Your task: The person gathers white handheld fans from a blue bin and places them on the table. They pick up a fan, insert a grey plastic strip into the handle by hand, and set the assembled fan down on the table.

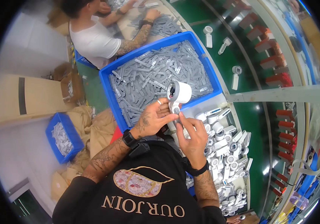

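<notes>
My left hand [153,118] and my right hand [192,134] both grip the handle of a white plastic part with a round head [178,93], held up over the near edge of a big blue bin. That blue bin [205,48] is full of several grey flat strips [152,76]. Below my right hand lies a heap of several more white round-headed parts [225,153]. Both wrists wear black bands.
A green conveyor belt [249,112] carries single white parts [236,76] along the right, beside rows of red fixtures [276,61]. Another person in a white shirt [92,41] works at the top over grey strips. A smaller blue bin [61,138] and cardboard boxes [70,86] sit on the left.
</notes>
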Demonstrator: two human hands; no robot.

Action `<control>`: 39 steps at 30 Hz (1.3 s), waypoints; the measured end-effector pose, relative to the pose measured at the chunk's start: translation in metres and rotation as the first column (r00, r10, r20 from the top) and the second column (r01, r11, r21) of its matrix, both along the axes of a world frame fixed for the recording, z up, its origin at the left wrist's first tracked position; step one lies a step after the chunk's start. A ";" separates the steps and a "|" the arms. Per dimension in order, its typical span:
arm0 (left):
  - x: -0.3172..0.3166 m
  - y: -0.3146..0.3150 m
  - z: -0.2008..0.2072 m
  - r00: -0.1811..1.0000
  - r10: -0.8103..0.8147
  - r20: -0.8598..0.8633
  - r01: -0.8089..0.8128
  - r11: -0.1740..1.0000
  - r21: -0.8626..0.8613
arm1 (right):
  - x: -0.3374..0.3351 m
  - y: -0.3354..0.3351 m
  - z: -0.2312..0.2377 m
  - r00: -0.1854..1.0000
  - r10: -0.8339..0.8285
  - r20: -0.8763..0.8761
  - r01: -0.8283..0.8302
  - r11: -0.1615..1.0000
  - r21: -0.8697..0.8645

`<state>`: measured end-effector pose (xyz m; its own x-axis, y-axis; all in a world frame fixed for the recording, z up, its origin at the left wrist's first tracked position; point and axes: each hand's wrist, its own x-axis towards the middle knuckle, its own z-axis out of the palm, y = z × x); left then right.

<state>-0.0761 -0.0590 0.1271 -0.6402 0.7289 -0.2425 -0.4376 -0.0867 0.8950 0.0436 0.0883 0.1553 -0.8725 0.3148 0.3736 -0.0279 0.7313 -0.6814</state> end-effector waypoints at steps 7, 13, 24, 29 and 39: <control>0.000 0.006 -0.001 0.998 -0.017 -0.056 0.015 1.000 -0.025 | 0.005 0.003 -0.003 1.000 -0.024 0.020 0.024 0.999 -0.030; 0.008 0.005 -0.001 0.995 -0.099 -0.027 0.098 0.995 -0.027 | 0.005 0.012 -0.009 0.996 0.028 0.087 0.029 0.802 -0.596; 0.016 0.034 0.005 0.924 -0.382 -0.008 0.381 0.922 -0.064 | 0.039 0.029 -0.025 1.000 0.020 -0.009 -0.008 -0.052 -0.999; 0.022 0.046 -0.001 0.909 -0.414 -0.047 0.410 0.909 -0.080 | 0.044 0.032 -0.017 0.983 -0.011 0.181 0.181 0.086 -0.980; 0.031 0.086 -0.004 0.839 -0.533 -0.107 0.510 0.840 -0.186 | 0.070 0.033 -0.034 0.951 -0.182 0.249 0.286 0.222 -0.932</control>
<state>-0.0448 0.0265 0.1236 -0.2110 0.9291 -0.3038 -0.2426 0.2513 0.9370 0.1141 0.1209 0.1210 -0.6973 0.5866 -0.4119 0.1046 -0.4852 -0.8681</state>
